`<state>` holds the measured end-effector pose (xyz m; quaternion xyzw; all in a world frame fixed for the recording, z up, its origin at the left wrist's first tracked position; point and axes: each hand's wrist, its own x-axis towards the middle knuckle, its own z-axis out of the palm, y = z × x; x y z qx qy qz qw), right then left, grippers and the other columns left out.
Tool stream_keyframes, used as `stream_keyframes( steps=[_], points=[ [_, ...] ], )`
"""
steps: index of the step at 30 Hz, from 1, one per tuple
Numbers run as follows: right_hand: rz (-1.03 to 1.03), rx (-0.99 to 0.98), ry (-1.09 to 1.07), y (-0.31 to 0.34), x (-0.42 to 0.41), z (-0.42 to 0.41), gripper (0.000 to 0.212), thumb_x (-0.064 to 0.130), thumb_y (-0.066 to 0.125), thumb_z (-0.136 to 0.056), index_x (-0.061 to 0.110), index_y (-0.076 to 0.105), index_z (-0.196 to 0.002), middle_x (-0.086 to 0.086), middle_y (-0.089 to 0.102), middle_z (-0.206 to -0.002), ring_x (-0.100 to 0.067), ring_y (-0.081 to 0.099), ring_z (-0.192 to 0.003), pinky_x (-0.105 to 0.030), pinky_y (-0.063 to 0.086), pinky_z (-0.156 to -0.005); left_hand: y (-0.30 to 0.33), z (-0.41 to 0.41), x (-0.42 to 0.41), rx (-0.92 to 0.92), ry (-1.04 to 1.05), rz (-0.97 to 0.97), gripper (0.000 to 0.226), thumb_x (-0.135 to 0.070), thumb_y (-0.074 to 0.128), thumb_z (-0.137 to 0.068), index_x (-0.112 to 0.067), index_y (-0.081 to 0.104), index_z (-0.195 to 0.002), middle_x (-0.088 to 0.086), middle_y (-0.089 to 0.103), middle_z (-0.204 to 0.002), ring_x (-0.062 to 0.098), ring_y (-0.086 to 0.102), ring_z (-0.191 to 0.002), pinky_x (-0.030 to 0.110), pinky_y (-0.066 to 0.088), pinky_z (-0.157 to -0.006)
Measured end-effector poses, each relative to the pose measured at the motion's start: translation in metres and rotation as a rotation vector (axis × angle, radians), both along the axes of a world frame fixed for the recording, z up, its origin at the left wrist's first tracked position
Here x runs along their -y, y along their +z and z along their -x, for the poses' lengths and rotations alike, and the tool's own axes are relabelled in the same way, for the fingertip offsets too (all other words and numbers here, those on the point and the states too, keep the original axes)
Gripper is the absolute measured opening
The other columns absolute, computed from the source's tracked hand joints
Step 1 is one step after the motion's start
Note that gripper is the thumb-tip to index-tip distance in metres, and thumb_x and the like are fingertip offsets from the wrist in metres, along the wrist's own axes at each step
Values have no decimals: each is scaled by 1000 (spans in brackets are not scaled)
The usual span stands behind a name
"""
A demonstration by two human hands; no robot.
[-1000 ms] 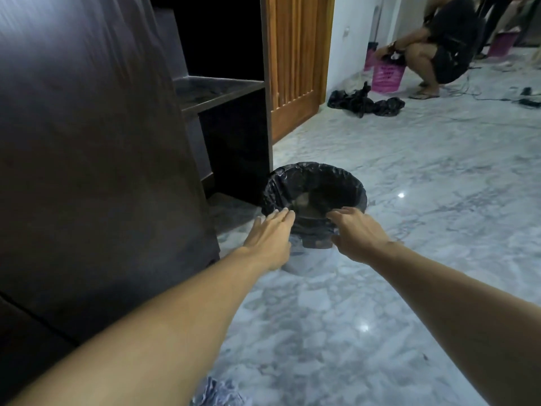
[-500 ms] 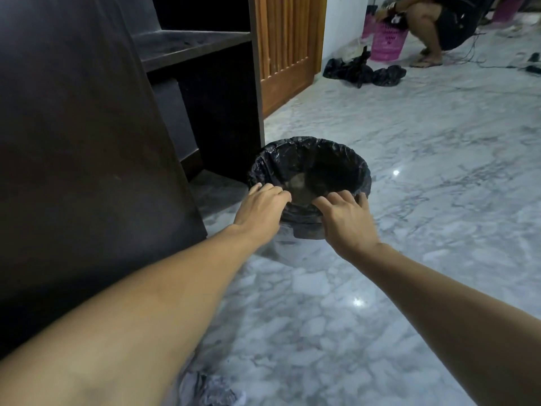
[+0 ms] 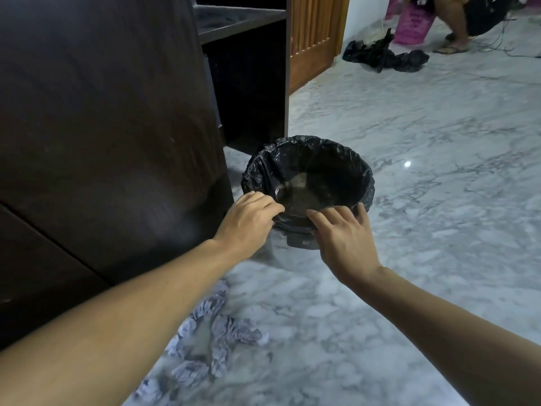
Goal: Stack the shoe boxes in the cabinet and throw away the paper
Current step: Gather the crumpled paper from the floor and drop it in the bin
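Note:
A round trash bin [image 3: 330, 159] lined with a black plastic bag stands on the marble floor beside the dark wooden cabinet [image 3: 102, 127]. My left hand [image 3: 248, 221] curls over the bin's near-left rim and grips it. My right hand [image 3: 342, 232] rests on the near-right rim, fingers spread over the liner. Crumpled white paper [image 3: 210, 338] lies on the floor below my left forearm. Something pale lies at the bottom of the bin. No shoe boxes are visible.
The cabinet's open shelf [image 3: 234, 22] is up at the back, next to a wooden door [image 3: 316, 39]. A black bag [image 3: 383, 57] lies on the floor far off, near a crouching person [image 3: 456, 22] and a pink basket [image 3: 412, 22].
Both hands went from reaching to closing on the bin's near rim. The bin has come closer to me, and the crumpled paper has come into view at the bottom.

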<state>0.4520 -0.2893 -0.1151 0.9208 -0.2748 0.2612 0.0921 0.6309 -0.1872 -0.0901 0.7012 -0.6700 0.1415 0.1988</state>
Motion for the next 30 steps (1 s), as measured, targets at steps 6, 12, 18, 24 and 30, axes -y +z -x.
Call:
stream_keyframes(
  steps=[6, 12, 18, 24, 30],
  points=[
    [7, 46, 41, -4, -41, 0, 44, 11, 72, -82, 12, 63, -125, -6, 68, -119, -30, 60, -118, -65, 36, -100, -6, 6, -44, -47, 58, -36, 50, 3, 73, -73, -5, 65, -122, 10, 65, -126, 27, 58, -122, 42, 43, -104],
    [-23, 84, 101, -4, -72, -4, 47, 16, 70, -84, 9, 60, -129, -12, 58, -136, -35, 48, -131, -67, 31, -104, -1, 5, -84, -57, 128, -170, 61, -10, 59, -90, -13, 37, -147, 3, 30, -156, 17, 24, -146, 40, 16, -120],
    [-60, 159, 387, -24, -113, -15, 36, 13, 66, -85, 6, 66, -121, -13, 60, -133, -31, 52, -129, -58, 34, -108, -15, -13, -135, -100, 211, -185, 61, -17, 72, -82, -10, 50, -139, 8, 43, -149, 23, 40, -138, 42, 25, -116],
    [-372, -86, 420, -73, -142, -21, 49, 30, 69, -82, 9, 61, -126, -13, 59, -134, -33, 60, -118, -45, 49, -97, -45, -31, -199, -213, 332, -235, 59, -22, 76, -79, -7, 56, -133, 12, 50, -143, 26, 50, -129, 42, 31, -113],
    [-697, -498, 270, -98, -154, -20, 93, 65, 62, -79, 22, 23, -152, -3, 16, -162, -24, 20, -147, -41, 26, -117, -96, -16, -282, -458, 600, -294, 83, -59, 61, -68, -2, 58, -129, 16, 57, -134, 33, 58, -119, 39, 43, -103]
  ],
)
